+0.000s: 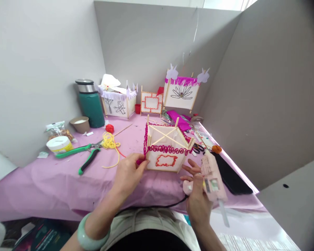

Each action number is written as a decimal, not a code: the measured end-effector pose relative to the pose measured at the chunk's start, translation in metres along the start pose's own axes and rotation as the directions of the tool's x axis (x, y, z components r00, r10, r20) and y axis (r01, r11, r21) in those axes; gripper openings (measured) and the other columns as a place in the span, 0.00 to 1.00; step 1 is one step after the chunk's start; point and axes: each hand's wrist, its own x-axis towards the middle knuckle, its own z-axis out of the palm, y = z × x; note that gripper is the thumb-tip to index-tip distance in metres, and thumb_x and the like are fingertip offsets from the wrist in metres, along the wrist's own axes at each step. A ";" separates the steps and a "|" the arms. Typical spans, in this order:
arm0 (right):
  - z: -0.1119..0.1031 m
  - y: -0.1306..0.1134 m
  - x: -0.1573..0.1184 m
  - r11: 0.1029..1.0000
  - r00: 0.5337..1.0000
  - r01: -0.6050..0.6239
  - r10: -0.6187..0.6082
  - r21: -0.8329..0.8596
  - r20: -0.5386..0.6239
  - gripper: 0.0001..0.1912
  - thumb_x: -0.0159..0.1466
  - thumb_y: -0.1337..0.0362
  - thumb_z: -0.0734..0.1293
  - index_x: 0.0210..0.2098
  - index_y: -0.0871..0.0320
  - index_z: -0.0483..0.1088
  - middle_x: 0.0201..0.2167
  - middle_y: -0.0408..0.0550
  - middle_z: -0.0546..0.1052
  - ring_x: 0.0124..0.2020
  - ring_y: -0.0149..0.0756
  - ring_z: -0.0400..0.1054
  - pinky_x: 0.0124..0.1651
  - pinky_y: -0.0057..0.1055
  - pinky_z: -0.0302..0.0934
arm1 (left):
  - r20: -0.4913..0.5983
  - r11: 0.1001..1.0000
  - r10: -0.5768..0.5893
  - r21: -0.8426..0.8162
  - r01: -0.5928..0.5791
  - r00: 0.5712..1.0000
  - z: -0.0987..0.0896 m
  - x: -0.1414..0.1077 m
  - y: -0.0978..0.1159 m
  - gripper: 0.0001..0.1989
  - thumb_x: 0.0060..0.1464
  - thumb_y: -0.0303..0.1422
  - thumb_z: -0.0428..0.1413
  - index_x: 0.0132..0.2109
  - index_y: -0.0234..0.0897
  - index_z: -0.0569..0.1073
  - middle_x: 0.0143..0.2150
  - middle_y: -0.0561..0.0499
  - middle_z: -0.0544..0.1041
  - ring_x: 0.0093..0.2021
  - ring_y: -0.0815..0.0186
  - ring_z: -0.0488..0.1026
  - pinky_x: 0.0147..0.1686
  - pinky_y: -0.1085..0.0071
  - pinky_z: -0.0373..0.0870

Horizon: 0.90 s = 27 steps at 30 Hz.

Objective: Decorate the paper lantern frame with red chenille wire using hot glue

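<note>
A small white lantern (166, 161) with wooden sticks stands on the pink cloth. Magenta cord loops run round its upper edge, and an orange cord outline is on its front panel. My left hand (129, 172) is at its front left corner, thumb and fingers pinched on magenta cord (140, 160). My right hand (199, 195) is just right of the lantern, holding a pink glue gun (212, 176) with its nozzle up and a clear glue stick out of its lower end. Some right fingers stretch toward the lantern's lower right corner.
Green-handled pliers (74, 151), yellow cord (110, 141) and a red ball of cord (109, 128) lie left. A green bottle (91, 106) and decorated lanterns (181, 94) stand behind. A black phone (231, 174) lies right; a black cable (162, 206) crosses the front.
</note>
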 end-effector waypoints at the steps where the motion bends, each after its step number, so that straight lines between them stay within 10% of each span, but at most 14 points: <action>1: 0.003 0.000 0.002 0.994 0.997 -0.072 0.075 0.078 -0.031 0.13 0.67 0.53 0.60 0.41 0.56 0.68 0.53 0.53 0.72 0.43 0.40 0.73 0.35 0.32 0.68 | -0.005 1.000 -0.007 0.007 0.007 1.000 0.001 -0.001 0.001 0.07 0.55 0.33 0.55 0.37 0.37 0.76 0.23 0.55 0.75 0.21 0.70 0.69 0.24 0.74 0.62; 14: 0.016 0.007 0.052 0.893 0.953 -0.282 0.304 0.351 -0.007 0.19 0.59 0.48 0.69 0.36 0.59 0.71 0.40 0.51 0.79 0.34 0.39 0.76 0.30 0.30 0.69 | 0.026 0.997 0.077 -0.015 -0.076 0.997 0.018 -0.013 0.025 0.05 0.55 0.31 0.56 0.35 0.36 0.76 0.30 0.51 0.79 0.25 0.70 0.71 0.28 0.73 0.63; 18: 0.001 -0.001 0.041 0.946 0.975 -0.174 0.204 0.274 -0.084 0.18 0.63 0.49 0.66 0.40 0.59 0.71 0.40 0.50 0.77 0.30 0.34 0.73 0.26 0.27 0.66 | 0.061 0.998 0.022 -0.057 -0.019 0.998 0.017 -0.014 0.024 0.04 0.53 0.31 0.56 0.36 0.36 0.73 0.27 0.54 0.77 0.21 0.71 0.69 0.24 0.74 0.61; 21: -0.013 -0.012 0.019 0.989 0.988 -0.078 0.061 0.122 0.142 0.17 0.67 0.51 0.61 0.35 0.59 0.71 0.28 0.46 0.76 0.23 0.31 0.69 0.27 0.27 0.66 | 0.079 0.994 0.010 -0.109 -0.001 0.997 0.015 -0.014 0.023 0.03 0.54 0.31 0.55 0.35 0.36 0.72 0.26 0.55 0.76 0.22 0.71 0.70 0.24 0.75 0.62; 27: -0.015 -0.035 -0.011 0.947 0.848 0.284 -0.175 -0.150 0.501 0.10 0.64 0.57 0.65 0.32 0.58 0.70 0.24 0.44 0.74 0.23 0.33 0.69 0.27 0.27 0.64 | 0.104 0.962 0.000 -0.273 0.029 0.995 0.004 -0.019 0.030 0.06 0.57 0.35 0.54 0.35 0.37 0.72 0.23 0.56 0.73 0.20 0.72 0.69 0.22 0.76 0.64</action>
